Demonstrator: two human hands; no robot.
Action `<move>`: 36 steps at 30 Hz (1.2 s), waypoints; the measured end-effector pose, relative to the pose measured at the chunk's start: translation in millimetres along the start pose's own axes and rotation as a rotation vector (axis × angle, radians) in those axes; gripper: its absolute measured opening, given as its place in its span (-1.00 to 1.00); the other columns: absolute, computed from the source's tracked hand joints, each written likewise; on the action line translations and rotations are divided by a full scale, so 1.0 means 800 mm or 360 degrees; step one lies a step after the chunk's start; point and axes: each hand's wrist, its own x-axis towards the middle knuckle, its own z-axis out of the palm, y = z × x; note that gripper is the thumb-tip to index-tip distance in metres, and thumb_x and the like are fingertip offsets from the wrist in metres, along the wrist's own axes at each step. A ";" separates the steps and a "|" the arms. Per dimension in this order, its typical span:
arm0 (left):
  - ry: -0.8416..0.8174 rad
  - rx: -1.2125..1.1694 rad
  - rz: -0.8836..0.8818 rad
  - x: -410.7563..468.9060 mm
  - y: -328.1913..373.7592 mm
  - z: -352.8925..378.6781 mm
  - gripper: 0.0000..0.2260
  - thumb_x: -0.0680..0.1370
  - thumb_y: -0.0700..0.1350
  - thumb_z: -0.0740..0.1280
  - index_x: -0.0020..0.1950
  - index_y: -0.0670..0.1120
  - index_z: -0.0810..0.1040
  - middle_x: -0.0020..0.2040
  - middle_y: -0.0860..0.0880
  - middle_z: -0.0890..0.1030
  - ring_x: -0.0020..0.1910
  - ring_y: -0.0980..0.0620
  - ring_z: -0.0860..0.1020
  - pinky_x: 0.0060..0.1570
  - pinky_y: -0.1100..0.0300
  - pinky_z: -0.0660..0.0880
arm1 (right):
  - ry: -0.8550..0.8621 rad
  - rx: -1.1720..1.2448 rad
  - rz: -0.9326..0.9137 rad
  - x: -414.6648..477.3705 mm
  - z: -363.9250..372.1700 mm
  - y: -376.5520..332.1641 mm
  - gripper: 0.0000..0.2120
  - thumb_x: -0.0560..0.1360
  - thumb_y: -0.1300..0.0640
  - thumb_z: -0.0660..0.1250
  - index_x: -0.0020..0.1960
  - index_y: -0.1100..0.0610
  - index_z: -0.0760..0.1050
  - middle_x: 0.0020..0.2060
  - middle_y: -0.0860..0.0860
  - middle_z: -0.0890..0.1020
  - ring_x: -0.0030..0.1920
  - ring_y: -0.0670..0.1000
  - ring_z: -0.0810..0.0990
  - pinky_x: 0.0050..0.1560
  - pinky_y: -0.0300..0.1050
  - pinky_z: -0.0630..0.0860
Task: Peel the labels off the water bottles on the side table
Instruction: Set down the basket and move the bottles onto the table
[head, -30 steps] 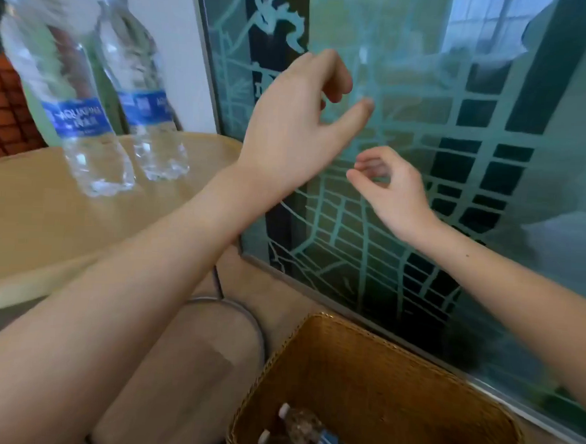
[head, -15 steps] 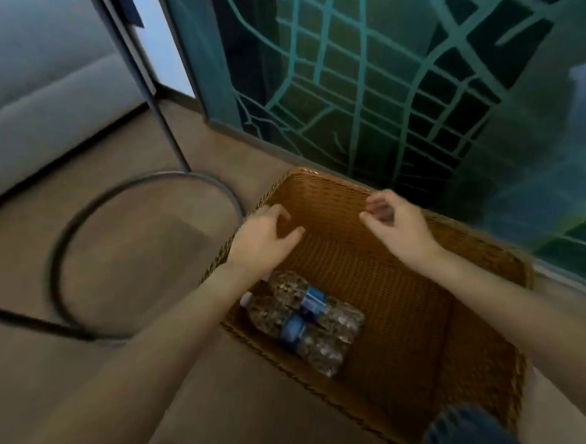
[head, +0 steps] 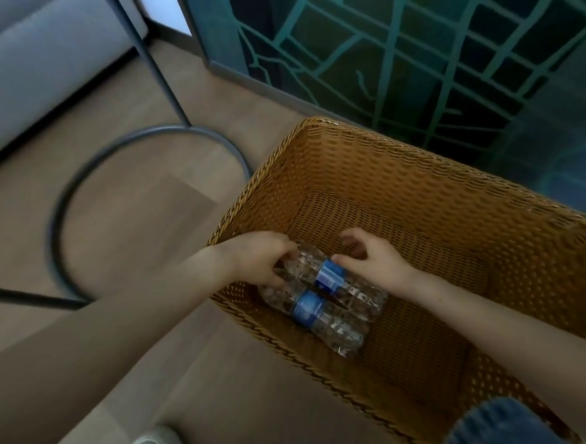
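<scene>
Your left hand (head: 260, 257) clenched the neck end of the farther water bottle (head: 352, 290), clear, crinkled and lying beside the nearer water bottle (head: 331, 324) in the wicker basket's (head: 421, 180) 7 o'clock corner, while your right hand's (head: 375, 264) thumb touched its blue label (head: 329, 276), grasp unclear.

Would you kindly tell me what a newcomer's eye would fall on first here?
A wicker basket on the floor holds two clear bottles side by side, the far bottle and the near bottle, each blue-labelled. The left hand grips the far bottle's neck end; the right hand reaches to its label. Behind stands a teal-lined glass panel.
</scene>
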 end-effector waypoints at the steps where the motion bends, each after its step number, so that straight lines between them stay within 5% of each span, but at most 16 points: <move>1: -0.0076 0.0039 0.0003 0.001 -0.003 0.004 -0.52 0.42 0.08 0.50 0.27 0.01 0.47 0.15 0.02 0.52 0.10 0.02 0.50 0.12 0.05 0.52 | -0.0071 -0.0007 0.0009 -0.001 0.004 0.003 -0.25 0.31 -0.43 0.30 0.40 -0.10 0.37 0.17 -0.20 0.49 0.11 -0.16 0.50 -0.04 -0.41 0.35; 10: -0.0186 -0.0012 0.0018 0.008 -0.022 0.027 -0.45 0.32 0.00 0.59 0.25 0.03 0.48 0.15 0.04 0.52 0.09 0.05 0.47 0.09 0.11 0.50 | -0.0312 -0.0083 -0.0006 -0.019 0.031 0.020 -0.30 0.31 -0.21 0.51 0.37 -0.08 0.37 0.10 -0.16 0.59 0.02 -0.22 0.59 0.05 -0.21 0.58; 18: -0.0200 -0.0115 -0.0025 0.017 -0.022 0.028 -0.60 0.50 -0.01 0.45 0.31 0.01 0.49 0.18 0.00 0.56 0.11 0.01 0.54 0.13 0.08 0.53 | -0.0062 0.0171 0.0048 -0.024 0.016 0.037 -0.32 0.32 -0.02 0.59 0.38 -0.03 0.43 -0.06 -0.29 0.57 -0.06 -0.41 0.58 -0.17 -0.52 0.50; 24: -0.0303 -0.0011 -0.0084 0.028 -0.010 0.033 -0.29 0.37 0.07 0.56 0.43 -0.03 0.34 0.27 -0.03 0.45 0.20 -0.02 0.47 0.20 0.07 0.49 | 0.0052 -0.0003 0.0053 -0.023 -0.008 0.045 -0.28 0.34 -0.02 0.58 0.43 0.04 0.39 0.10 -0.14 0.57 0.07 -0.14 0.59 0.03 -0.35 0.51; 27: -0.0277 0.0005 -0.0103 0.037 -0.007 0.036 -0.30 0.34 0.03 0.58 0.40 -0.02 0.35 0.27 -0.02 0.45 0.21 -0.02 0.47 0.21 0.07 0.48 | 0.0049 -0.0053 0.0062 -0.026 -0.006 0.042 -0.27 0.35 -0.03 0.57 0.44 0.02 0.36 0.14 -0.08 0.58 0.08 -0.09 0.58 0.10 -0.19 0.55; 36: -0.0043 -0.0243 -0.0038 0.032 -0.011 0.029 -0.40 0.25 0.03 0.63 0.23 0.02 0.52 0.08 0.07 0.59 0.04 0.06 0.56 0.04 0.11 0.55 | 0.0071 -0.0030 0.0204 -0.028 -0.006 0.038 -0.50 0.27 0.03 0.64 0.14 0.02 0.55 -0.23 -0.22 0.60 -0.29 -0.32 0.62 -0.40 -0.41 0.52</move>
